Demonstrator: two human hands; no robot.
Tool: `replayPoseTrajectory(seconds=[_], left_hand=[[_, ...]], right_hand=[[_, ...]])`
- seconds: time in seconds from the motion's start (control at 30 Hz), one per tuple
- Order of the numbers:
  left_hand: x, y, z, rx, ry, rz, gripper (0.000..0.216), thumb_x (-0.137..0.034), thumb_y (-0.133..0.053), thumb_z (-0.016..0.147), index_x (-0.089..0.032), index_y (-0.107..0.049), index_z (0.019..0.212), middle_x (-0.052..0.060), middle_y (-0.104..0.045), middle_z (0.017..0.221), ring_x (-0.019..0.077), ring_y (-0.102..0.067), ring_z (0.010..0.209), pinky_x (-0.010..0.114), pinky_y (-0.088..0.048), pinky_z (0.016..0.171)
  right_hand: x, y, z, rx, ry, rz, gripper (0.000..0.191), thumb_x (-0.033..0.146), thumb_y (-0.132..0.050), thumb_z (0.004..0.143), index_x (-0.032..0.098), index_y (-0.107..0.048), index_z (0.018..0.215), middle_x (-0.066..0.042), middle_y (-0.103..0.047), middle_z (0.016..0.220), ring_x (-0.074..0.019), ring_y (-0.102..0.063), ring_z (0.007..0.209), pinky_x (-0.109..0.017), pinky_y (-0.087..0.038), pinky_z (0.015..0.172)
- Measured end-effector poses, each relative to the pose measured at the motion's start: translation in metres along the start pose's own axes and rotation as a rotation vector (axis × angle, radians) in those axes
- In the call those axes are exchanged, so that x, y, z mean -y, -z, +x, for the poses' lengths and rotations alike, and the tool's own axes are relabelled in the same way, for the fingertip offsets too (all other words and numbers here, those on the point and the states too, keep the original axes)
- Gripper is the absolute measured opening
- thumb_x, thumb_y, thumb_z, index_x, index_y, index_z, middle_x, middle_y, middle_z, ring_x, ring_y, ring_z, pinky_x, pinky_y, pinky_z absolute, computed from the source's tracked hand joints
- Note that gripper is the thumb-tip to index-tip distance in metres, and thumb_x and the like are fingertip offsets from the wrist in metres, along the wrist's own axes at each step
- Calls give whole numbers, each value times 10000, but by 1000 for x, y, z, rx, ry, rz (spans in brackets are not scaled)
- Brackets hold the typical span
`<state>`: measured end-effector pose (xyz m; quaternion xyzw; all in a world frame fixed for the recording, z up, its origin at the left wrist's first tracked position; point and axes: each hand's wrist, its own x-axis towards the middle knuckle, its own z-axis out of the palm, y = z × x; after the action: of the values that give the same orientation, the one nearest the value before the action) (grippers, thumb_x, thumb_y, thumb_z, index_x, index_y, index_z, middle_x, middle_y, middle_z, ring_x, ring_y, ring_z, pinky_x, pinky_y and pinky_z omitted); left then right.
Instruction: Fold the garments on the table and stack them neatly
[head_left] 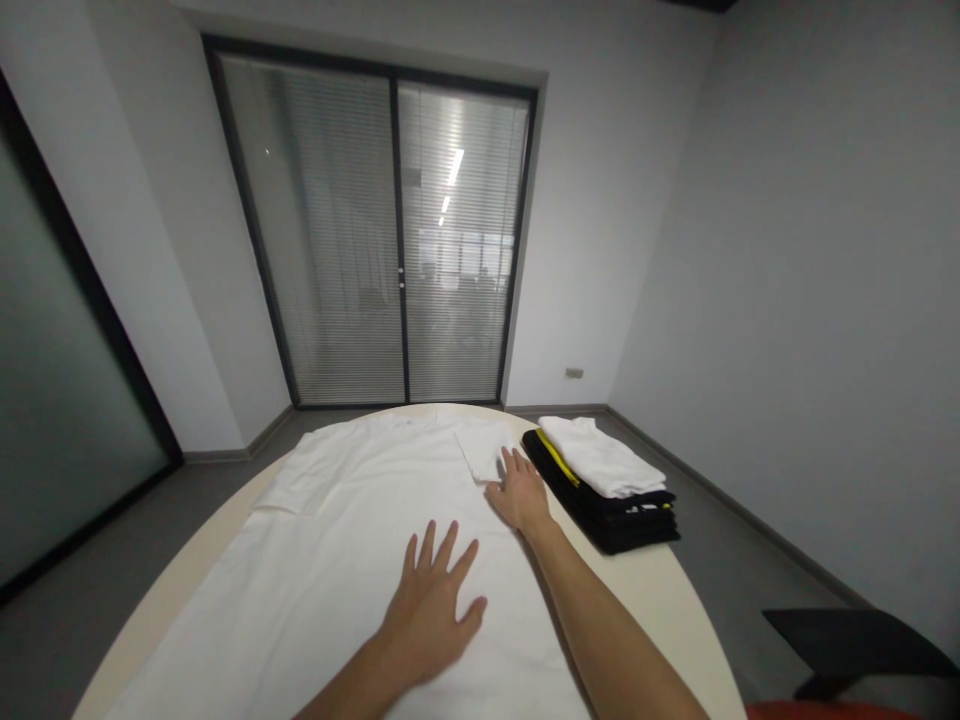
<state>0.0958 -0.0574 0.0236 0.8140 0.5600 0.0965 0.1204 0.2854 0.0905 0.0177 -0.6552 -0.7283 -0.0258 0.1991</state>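
Observation:
A white garment (352, 540) lies spread flat across the pale oval table (675, 620). My left hand (431, 605) rests palm down on its middle, fingers spread apart. My right hand (521, 492) lies flat further out, at the garment's right edge beside a folded-in sleeve (484, 448), fingers stretched. Neither hand holds anything.
A stack of folded clothes (604, 485) sits at the table's right: black pieces below, a yellow-edged one, a white one on top. A dark chair part (855, 640) shows at lower right. Glass doors with blinds (390, 240) stand beyond the table.

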Motion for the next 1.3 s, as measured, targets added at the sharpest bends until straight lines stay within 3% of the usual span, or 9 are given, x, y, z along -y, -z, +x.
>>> replayPoseTrajectory(seconds=[0.1, 0.23, 0.43, 0.57, 0.67, 0.83, 1.0, 1.13, 1.3], left_hand=[[-1, 1, -1, 6, 3, 0, 660, -540, -450, 931, -347, -307, 1546, 24, -122, 1653, 351, 12, 1518, 593, -36, 1226], [0, 2, -1, 6, 2, -3, 659, -550, -446, 930, -351, -312, 1543, 27, -126, 1653, 351, 7, 1518, 589, -34, 1225], [0, 1, -1, -4, 5, -15, 652, -553, -438, 935, -356, -310, 1543, 18, -124, 1654, 346, 10, 1519, 584, -25, 1228], [3, -2, -1, -13, -7, -24, 659, -568, -437, 934, -355, -307, 1544, 14, -115, 1656, 348, 17, 1519, 592, -30, 1226], [4, -4, -1, -17, -13, -26, 668, -576, -438, 934, -356, -295, 1548, 10, -100, 1657, 348, 29, 1518, 590, -22, 1227], [6, -5, -2, -28, -24, -63, 700, -633, -438, 916, -363, -296, 1546, 8, -86, 1659, 346, 65, 1514, 585, 4, 1227], [6, -3, -3, -28, -33, -79, 723, -661, -430, 907, -358, -292, 1549, 21, -91, 1658, 347, 74, 1512, 593, 11, 1222], [5, -2, -3, -19, -25, -70, 737, -662, -447, 895, -358, -293, 1548, 19, -87, 1658, 349, 71, 1512, 598, 20, 1219], [4, -1, -5, -26, -25, -84, 742, -670, -433, 892, -349, -298, 1548, 20, -87, 1658, 338, 75, 1513, 587, 34, 1221]], right_hand=[[-3, 6, -2, 8, -122, -14, 614, 382, -497, 875, 115, -496, 1428, -181, -537, 1420, -340, -509, 1231, -428, -395, 996], [-11, 13, -2, 95, -118, -21, 534, 350, -497, 861, 146, -569, 1350, -164, -650, 1263, -331, -539, 1172, -422, -410, 947], [-16, 5, -6, 235, -72, -74, 687, 465, -424, 909, 141, -393, 1514, -150, -312, 1595, -376, -282, 1438, -518, -267, 1101], [-8, -3, -10, 133, -109, -138, 733, 539, -437, 906, 97, -426, 1491, -209, -334, 1570, -400, -246, 1453, -517, -260, 1104], [-1, -6, -10, 56, -25, -140, 740, 557, -444, 916, 102, -414, 1498, -202, -256, 1605, -381, -175, 1487, -511, -188, 1150], [0, -9, -8, 257, -46, -59, 845, 740, -281, 922, 185, -317, 1558, -167, -233, 1620, -366, -159, 1500, -529, -136, 1173], [-3, -12, -9, 273, -53, -39, 833, 778, -214, 915, 267, -283, 1569, -135, -161, 1646, -384, -77, 1511, -567, -85, 1172], [-4, -12, -6, 240, -77, 17, 743, 707, -199, 961, 275, -328, 1552, -130, -228, 1630, -355, -183, 1498, -556, -154, 1166], [-8, -1, 10, 84, -263, -40, 614, 451, -237, 1027, 41, -500, 1400, -259, -522, 1397, -316, -506, 1294, -411, -391, 1040]])
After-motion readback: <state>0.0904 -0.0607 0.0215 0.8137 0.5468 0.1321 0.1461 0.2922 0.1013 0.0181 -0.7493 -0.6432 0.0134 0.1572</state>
